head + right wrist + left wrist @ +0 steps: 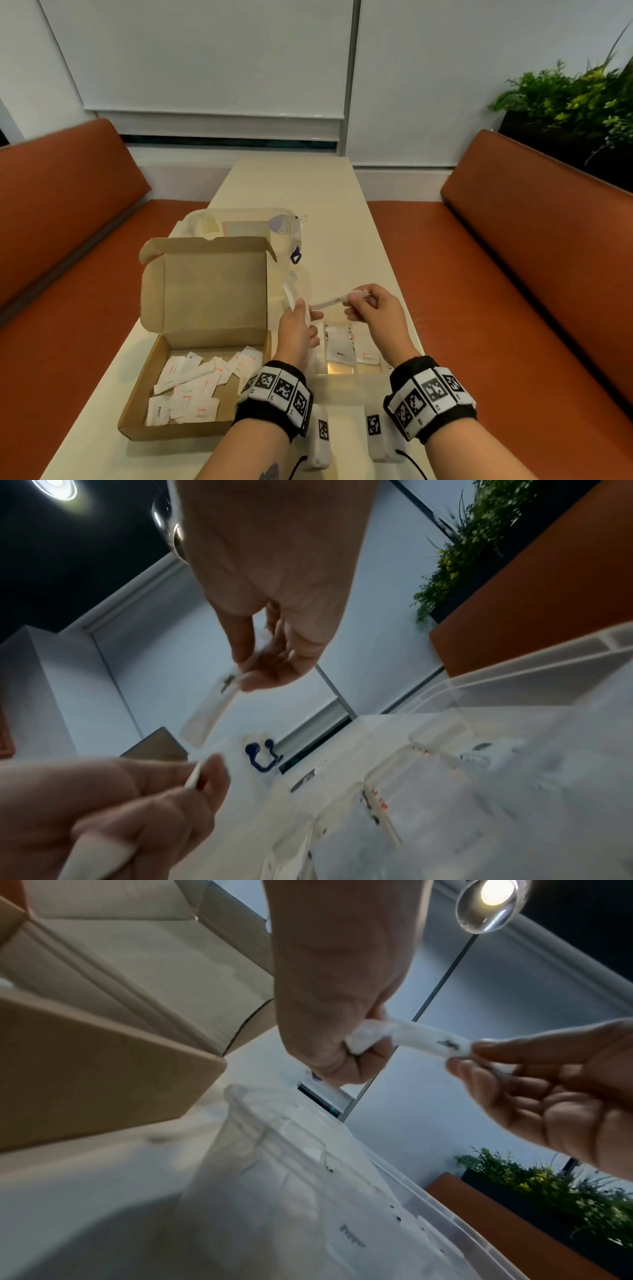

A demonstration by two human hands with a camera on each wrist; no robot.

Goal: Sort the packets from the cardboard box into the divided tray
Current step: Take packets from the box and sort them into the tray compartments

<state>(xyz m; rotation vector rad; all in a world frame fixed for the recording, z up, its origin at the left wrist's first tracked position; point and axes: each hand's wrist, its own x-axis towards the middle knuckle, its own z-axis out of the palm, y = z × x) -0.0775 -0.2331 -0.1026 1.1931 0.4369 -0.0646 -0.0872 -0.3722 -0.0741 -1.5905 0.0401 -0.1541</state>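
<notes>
The open cardboard box [142, 387] lies on the left of the table with several white packets [191, 387] loose inside. To its right stands the clear divided tray [346, 385], with packets lying flat in its compartments. Above the tray, my right hand [352, 301] pinches one end of a long white packet [329, 303]. The packet's other end reaches into my left hand [306, 313], which also grips a second white packet [289, 298] sticking upward. The left wrist view shows the long packet [421, 1039] spanning from my left hand [369, 1042] to the right fingers [496, 1047].
A clear lidded plastic container [246, 222] with a blue clip [295, 257] stands behind the box. Two white marker blocks [320, 435] lie at the table's near edge. Orange benches [513, 274] flank the narrow table [308, 192]. Plants [575, 99] stand at the back right.
</notes>
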